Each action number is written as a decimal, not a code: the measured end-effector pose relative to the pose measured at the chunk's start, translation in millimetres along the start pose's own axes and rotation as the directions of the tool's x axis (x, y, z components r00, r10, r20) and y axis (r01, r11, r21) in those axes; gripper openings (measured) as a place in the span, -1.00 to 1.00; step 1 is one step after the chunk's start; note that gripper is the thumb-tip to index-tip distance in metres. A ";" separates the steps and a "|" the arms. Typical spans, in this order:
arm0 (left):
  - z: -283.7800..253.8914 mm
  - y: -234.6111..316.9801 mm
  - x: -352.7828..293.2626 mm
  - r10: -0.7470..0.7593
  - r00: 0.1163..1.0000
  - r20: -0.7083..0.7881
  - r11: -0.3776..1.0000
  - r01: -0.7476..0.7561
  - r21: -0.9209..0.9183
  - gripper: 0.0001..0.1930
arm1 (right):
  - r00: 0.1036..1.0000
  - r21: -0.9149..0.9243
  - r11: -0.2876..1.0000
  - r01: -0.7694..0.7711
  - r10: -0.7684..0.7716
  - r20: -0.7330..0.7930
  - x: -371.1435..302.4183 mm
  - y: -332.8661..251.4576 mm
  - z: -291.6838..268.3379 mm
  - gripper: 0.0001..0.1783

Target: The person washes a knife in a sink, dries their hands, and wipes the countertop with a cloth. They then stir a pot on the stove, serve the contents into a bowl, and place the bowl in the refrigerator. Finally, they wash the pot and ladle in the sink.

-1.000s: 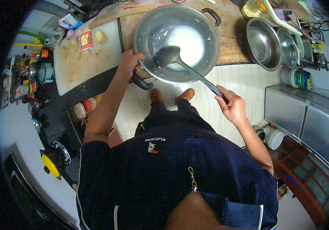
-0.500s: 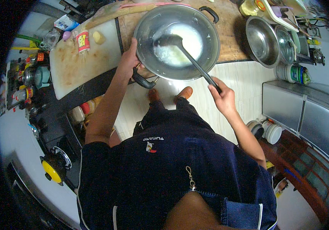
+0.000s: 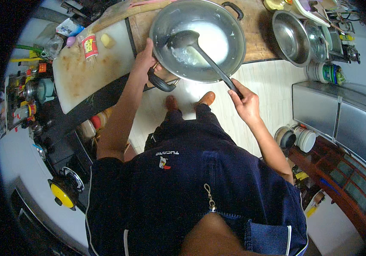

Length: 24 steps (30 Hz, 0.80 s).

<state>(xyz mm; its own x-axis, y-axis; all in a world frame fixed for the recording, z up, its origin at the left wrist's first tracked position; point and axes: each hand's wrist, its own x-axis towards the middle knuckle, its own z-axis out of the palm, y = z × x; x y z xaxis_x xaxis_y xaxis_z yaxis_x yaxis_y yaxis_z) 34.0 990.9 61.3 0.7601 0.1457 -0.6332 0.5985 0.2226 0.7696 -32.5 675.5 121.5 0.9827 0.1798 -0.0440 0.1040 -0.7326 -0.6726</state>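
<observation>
Ladle (image 3: 200, 53) lies on a slant, its dark bowl resting in the white liquid of the steel wok (image 3: 230, 25) and its long handle running down and rightward into the right hand (image 3: 243, 102), whose fingers are curled tight round the handle's end. The left hand (image 3: 143, 59) is closed over the wok's near rim, just above its black handle (image 3: 161, 82). Beyond and left of that hand, on the white cutting board (image 3: 85, 72), stands a small red-and-white labelled packet (image 3: 90, 46).
</observation>
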 end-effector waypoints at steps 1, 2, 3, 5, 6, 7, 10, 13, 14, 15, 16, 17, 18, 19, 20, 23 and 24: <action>0.4 -0.1 0.0 0.002 1.000 -0.009 1.000 -0.002 -0.008 -0.32 | 0.999 -0.042 0.999 0.009 -0.007 0.045 -4.6 2.2 -8.2 -0.63; 0.9 -0.7 0.3 0.003 1.000 -0.016 1.000 -0.003 -0.017 -0.32 | 0.996 -0.083 0.996 0.020 -0.012 0.090 -9.5 2.4 -19.2 -0.63; 2.0 0.1 -0.2 0.006 1.000 -0.024 1.000 -0.007 -0.025 -0.31 | 0.991 -0.124 0.992 0.033 -0.016 0.134 -14.3 5.3 -29.8 -0.63; 2.6 1.5 -2.1 0.013 0.999 -0.043 1.000 -0.014 -0.025 -0.30 | 0.984 -0.247 0.960 0.134 -0.100 0.145 -20.4 18.2 -51.3 -0.61; 1.0 0.6 -0.1 0.035 0.998 -0.055 0.999 -0.037 -0.032 -0.31 | 0.980 -0.297 0.941 0.165 -0.123 0.154 -20.4 24.3 -62.4 -0.60; 0.2 -0.2 2.9 0.057 0.996 -0.062 0.998 -0.059 -0.038 -0.31 | 0.977 -0.350 0.917 0.190 -0.141 0.161 -21.1 28.7 -74.1 -0.60; 2.0 0.3 4.5 0.136 0.990 -0.031 0.990 -0.137 -0.031 -0.35 | 0.939 -0.443 0.828 0.343 -0.290 0.186 -6.1 33.1 -102.2 -0.58; 15.9 21.1 -15.1 0.130 0.989 -0.066 0.990 -0.126 0.066 -0.40 | 0.919 -0.384 0.834 0.395 -0.362 0.160 20.7 31.7 -94.9 -0.59; 9.3 21.3 -12.2 0.121 0.992 -0.026 0.988 -0.118 0.098 -0.41 | 0.916 -0.338 0.851 0.401 -0.368 0.160 33.6 27.5 -85.9 -0.60; 5.9 19.9 -9.3 0.106 0.994 0.015 0.986 -0.108 0.126 -0.42 | 0.913 -0.293 0.865 0.406 -0.373 0.164 47.4 22.4 -75.4 -0.60; 7.9 19.3 -8.6 0.155 0.988 0.022 0.981 -0.156 0.117 -0.40 | 0.913 -0.249 0.880 0.406 -0.374 0.165 56.8 22.1 -69.8 -0.61; 10.3 18.9 -7.8 0.202 0.979 0.029 0.973 -0.204 0.107 -0.38 | 0.903 -0.163 0.893 0.420 -0.394 0.168 64.0 27.2 -67.5 -0.61; 10.5 17.2 -7.1 0.248 0.968 0.031 0.964 -0.249 0.095 -0.37 | 0.892 -0.074 0.898 0.434 -0.417 0.173 70.7 32.4 -63.1 -0.61; 8.5 17.5 -4.2 0.213 0.977 0.018 0.960 -0.213 0.181 -0.34 | 0.881 0.015 0.897 0.443 -0.438 0.176 73.8 36.0 -60.5 -0.61; 4.8 19.6 0.0 0.179 0.984 0.003 0.949 -0.173 0.264 -0.32 | 0.888 -0.056 0.917 0.394 -0.364 0.283 73.8 42.2 -68.5 -0.60; 7.9 20.3 -7.5 0.065 0.997 -0.049 0.977 -0.054 0.206 -0.26 | 0.863 -0.106 0.922 0.372 -0.301 0.406 64.0 45.4 -96.9 -0.59; 8.8 20.4 -7.1 0.052 0.997 -0.065 0.982 -0.039 0.182 -0.25 | 0.861 -0.149 0.917 0.370 -0.278 0.426 61.6 44.4 -109.7 -0.59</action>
<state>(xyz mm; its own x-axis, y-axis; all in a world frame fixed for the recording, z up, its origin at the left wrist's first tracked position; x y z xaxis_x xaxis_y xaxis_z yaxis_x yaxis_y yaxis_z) 43.0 985.9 82.3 0.7719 0.2195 -0.5966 0.6044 0.0373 0.7958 49.5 582.0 170.0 0.7518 0.6383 -0.1654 0.4819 -0.7031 -0.5229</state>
